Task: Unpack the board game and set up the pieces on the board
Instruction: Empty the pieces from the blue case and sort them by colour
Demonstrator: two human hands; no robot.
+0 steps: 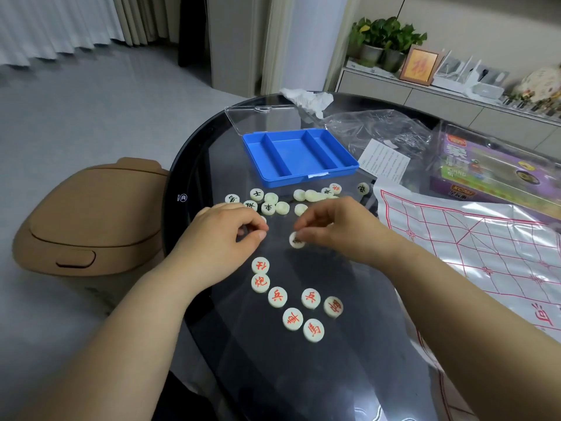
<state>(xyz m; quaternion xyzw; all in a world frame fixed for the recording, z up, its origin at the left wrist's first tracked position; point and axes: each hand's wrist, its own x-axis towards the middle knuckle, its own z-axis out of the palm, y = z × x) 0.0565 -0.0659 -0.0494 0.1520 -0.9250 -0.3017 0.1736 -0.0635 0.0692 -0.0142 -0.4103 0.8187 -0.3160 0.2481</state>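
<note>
Forearms (145,314) reach over the bench (303,375); unpacking looks done, sorting underway.
Blue case (309,175) lies emptied; red pieces (277,297) sit grouped near, black-marked ones (268,208) scattered beyond; the board sheet (473,238) bears none. Right hand (334,230)'s fingers (307,228) pinch one piece (296,242); left hand (221,235)'s curl together, contents unclear.

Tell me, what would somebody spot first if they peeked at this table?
Probably the bright blue tray, lying empty at the far side of the dark table. Next come the round white pieces with red letters, clustered near the person. Just beyond them are the left hand and the right hand, which pinches a piece. The red-lined board lies at the right.
</note>
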